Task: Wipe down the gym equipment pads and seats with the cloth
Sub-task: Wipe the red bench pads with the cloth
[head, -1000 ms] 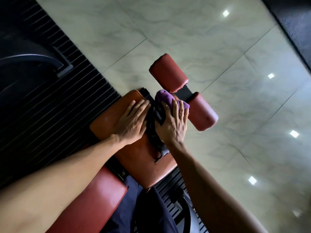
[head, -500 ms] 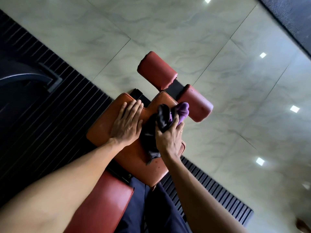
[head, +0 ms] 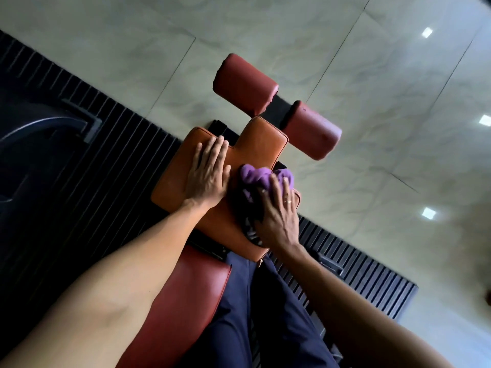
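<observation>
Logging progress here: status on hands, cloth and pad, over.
Left hand flat on orange seat pad. Right hand presses purple cloth at pad's right edge. Nothing in the way.

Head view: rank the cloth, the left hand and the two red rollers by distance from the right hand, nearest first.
1. cloth: pressed under the right hand, touching it.
2. left hand and lower roller: too close to call. The hand lies flat on the seat alongside; the roller is just past the seat's edge.
3. upper roller: farthest, at the top of the view.
</observation>
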